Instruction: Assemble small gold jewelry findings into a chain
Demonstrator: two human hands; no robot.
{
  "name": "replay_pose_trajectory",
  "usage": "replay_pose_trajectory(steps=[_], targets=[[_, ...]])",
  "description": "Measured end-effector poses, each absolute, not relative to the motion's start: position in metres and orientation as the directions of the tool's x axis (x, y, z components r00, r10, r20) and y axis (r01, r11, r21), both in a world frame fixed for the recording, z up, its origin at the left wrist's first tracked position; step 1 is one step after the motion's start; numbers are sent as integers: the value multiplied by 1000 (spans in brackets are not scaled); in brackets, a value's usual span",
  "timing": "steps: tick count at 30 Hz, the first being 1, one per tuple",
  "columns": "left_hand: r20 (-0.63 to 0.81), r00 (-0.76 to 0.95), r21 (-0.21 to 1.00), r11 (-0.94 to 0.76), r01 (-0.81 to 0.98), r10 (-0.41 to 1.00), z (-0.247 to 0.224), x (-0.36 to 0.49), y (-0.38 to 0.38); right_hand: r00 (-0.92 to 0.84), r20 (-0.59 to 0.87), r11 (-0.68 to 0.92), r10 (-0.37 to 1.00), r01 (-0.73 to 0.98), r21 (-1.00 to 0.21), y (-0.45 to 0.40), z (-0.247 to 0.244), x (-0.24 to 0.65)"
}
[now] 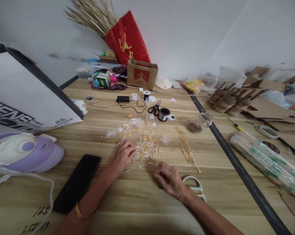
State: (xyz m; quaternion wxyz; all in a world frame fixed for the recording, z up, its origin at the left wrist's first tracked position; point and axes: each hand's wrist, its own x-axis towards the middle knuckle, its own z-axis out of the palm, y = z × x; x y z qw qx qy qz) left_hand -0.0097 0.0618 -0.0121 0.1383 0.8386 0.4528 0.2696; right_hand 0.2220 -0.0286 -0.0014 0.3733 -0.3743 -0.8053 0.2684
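A silver chain (140, 167) lies in a shallow curve on the table between my two hands. My right hand (169, 181) is closed at the chain's right end, its fingers curled down towards the tabletop. At the left edge of a pile of small gold and silver jewelry findings (147, 148), my left hand (123, 155) has its fingertips drawn together; whatever they pinch is too small to make out. Several gold chains (185, 148) lie to the right of the pile. Scissors with pale handles (195, 186) are partly hidden by my right forearm.
A black phone (76, 184) lies left of my left forearm, near a purple and white appliance (27, 151). Behind the pile are small bags (135, 122), black scissors (154, 108) and a wire spool (164, 114). Wrapped sticks (265, 163) lie at right.
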Motion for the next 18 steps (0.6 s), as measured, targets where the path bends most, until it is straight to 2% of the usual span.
replay_pose_trajectory(steps=[8, 18], targets=[[280, 479, 481, -553, 680, 832, -9, -6, 61, -436, 395, 569, 809, 411, -712, -29, -1, 222], [327, 454, 466, -560, 685, 829, -16, -10, 66, -440, 398, 574, 805, 407, -711, -29, -2, 222]])
